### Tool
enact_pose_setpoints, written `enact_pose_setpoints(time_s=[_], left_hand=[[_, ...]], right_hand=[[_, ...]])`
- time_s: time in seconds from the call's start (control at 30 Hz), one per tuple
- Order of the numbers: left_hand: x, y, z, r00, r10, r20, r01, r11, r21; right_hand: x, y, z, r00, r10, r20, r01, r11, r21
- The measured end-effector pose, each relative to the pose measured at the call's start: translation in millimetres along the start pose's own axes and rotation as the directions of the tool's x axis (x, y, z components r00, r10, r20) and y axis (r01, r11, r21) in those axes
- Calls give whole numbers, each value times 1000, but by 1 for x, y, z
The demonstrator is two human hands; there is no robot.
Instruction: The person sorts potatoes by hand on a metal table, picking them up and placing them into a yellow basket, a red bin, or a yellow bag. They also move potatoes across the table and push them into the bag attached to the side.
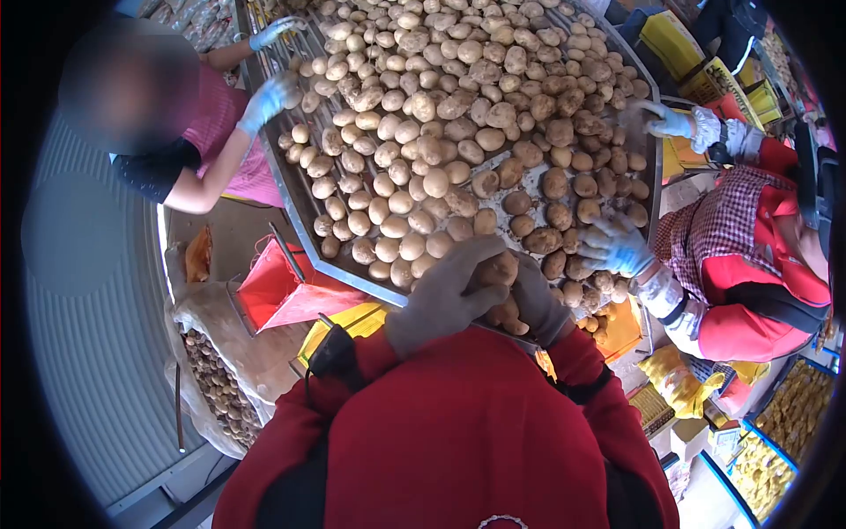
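Observation:
My left hand (448, 298), in a grey glove, is wrapped round brown potatoes (498, 269) at the near edge of the sorting table (352, 275). Facing it, my right hand (539, 304), also gloved, is closed against the same potatoes from the other side. One potato lies at the top between the hands, with another piece just below it. A thick layer of loose potatoes (432, 181) covers much of the metal table beyond my hands.
A co-worker in pink (233, 132) reaches over the table's left side. Another in red (749, 282) has blue-gloved hands at the right side. Red (282, 291) and yellow (352, 324) containers hang below the near-left edge. A sack of small potatoes (216, 383) stands lower left.

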State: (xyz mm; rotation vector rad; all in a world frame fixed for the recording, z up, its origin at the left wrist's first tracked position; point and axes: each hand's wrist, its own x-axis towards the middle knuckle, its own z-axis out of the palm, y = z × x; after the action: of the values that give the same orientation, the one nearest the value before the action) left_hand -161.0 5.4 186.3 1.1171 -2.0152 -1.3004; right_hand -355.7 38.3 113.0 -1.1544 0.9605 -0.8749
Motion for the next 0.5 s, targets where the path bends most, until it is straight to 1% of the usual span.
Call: enact_pose_setpoints(time_s=[0.03, 0.13, 0.2, 0.23, 0.3, 0.33, 0.4, 0.43, 0.5], left_hand=[[-1, 1, 0, 1000, -16, -5, 16, 1000, 5], [-3, 7, 3, 998, -51, -23, 51, 999, 12], [-4, 6, 7, 997, -58, -47, 59, 998, 7], [-4, 9, 7, 993, -116, -31, 116, 993, 26], [-3, 19, 4, 973, -231, -13, 231, 971, 60], [-3, 22, 1, 969, -246, -16, 247, 966, 81], [-8, 23, -8, 961, -275, -25, 276, 954, 117], [-12, 13, -11, 941, -337, -34, 339, 938, 73], [-29, 5, -20, 927, -345, -146, 353, 935, 32]], right_hand=[[-1, 2, 0, 1000, 9, 1, -9, 1000, -20], [-1, 2, -3, 991, -133, 26, 135, 980, -143], [-2, 10, -9, 972, -217, 91, 234, 925, -300], [0, 9, -9, 958, -255, 131, 286, 884, -370], [3, 4, -3, 961, -250, 115, 272, 928, -255], [5, -2, 0, 964, -241, 112, 260, 946, -194], [9, -7, 4, 969, -209, 129, 240, 918, -314], [13, -12, 8, 970, -198, 140, 237, 896, -376], [24, -27, 19, 953, -264, 151, 303, 869, -390]])
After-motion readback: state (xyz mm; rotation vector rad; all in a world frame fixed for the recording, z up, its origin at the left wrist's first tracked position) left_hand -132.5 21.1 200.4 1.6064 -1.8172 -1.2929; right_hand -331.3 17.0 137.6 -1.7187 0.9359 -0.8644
